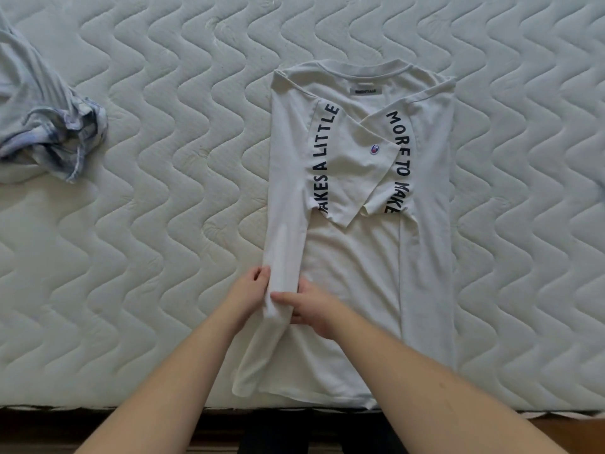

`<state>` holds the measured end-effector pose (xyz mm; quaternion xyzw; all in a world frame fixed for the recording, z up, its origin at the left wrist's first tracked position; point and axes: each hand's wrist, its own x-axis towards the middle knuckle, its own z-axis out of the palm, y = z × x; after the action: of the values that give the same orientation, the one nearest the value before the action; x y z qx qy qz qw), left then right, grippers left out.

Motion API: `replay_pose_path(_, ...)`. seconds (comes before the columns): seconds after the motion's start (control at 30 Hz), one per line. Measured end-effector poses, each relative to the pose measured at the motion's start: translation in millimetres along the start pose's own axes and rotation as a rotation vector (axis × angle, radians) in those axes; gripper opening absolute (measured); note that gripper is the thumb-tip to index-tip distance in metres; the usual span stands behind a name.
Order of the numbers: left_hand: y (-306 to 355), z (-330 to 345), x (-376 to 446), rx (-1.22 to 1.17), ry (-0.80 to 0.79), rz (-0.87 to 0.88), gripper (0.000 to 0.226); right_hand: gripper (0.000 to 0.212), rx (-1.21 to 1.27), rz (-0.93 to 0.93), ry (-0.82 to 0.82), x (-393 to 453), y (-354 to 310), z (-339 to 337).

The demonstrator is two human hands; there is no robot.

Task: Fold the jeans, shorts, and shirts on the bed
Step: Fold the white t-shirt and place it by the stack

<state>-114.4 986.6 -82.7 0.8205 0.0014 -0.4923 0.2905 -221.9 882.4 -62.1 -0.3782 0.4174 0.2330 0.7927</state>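
Two bare forearms reach in from the near edge. Left hand (250, 291) and right hand (312, 308) are close together, both gripping the folded left edge of a white cotton T-shirt with black lettering (360, 244), lying sleeves-in on the white quilted bed (163, 191). Far left sits a crumpled pale blue garment (49, 126).

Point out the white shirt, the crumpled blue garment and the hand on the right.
white shirt (353, 257): head view, on its bare middle panel below the lettering.
crumpled blue garment (49, 126): head view, on its bunched folds.
right hand (314, 309): head view, on its back.
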Motion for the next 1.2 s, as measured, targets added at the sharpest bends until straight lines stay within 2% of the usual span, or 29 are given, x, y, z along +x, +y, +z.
replay_pose_path(0.07,-9,7,-11,-0.047,-0.017,-0.054,0.037,0.025,-0.086,0.037,-0.081,-11,4,-1)
replay_pose_path(0.13,-18,14,-20,-0.12,-0.038,-0.106,0.043,0.033,-0.16,0.052,-0.076,-18,10,-4)
replay_pose_path(0.2,-24,19,-27,-0.199,-0.067,-0.162,0.046,0.041,-0.166,0.048,-0.046,-24,18,-8)
replay_pose_path(0.3,-32,26,-36,-0.255,-0.062,-0.242,0.049,0.041,-0.143,0.058,-0.158,-36,32,-12)
replay_pose_path(0.37,-35,31,-42,-0.265,-0.051,-0.253,0.049,0.042,-0.17,0.083,-0.18,-42,45,-13)
replay_pose_path(0.47,-37,35,-47,-0.266,-0.058,-0.243,0.051,0.042,-0.127,0.098,-0.117,-46,62,-14)
replay_pose_path(0.6,-48,40,-60,-0.282,-0.074,-0.182,0.047,0.026,-0.088,0.108,-0.097,-50,75,-18)
replay_pose_path(0.7,-56,48,-77,-0.245,-0.105,-0.179,0.047,0.019,-0.207,0.11,-0.053,-55,85,-23)
replay_pose_path(0.83,-64,60,-96,-0.109,0.016,-0.18,0.043,0.027,-0.324,0.167,-0.061,-64,102,-28)
replay_pose_path(0.93,-76,62,-107,-0.074,0.042,-0.196,0.047,0.017,-0.415,0.233,-0.069,-68,114,-26)
replay_pose_path(1.07,-91,55,-117,-0.093,-0.048,-0.213,0.045,0.014,-0.567,0.335,-0.064,-67,123,-21)
replay_pose_path(1.2,-104,52,-124,0.008,-0.109,-0.216,0.049,0.023,-0.845,0.398,-0.052,-62,119,-18)
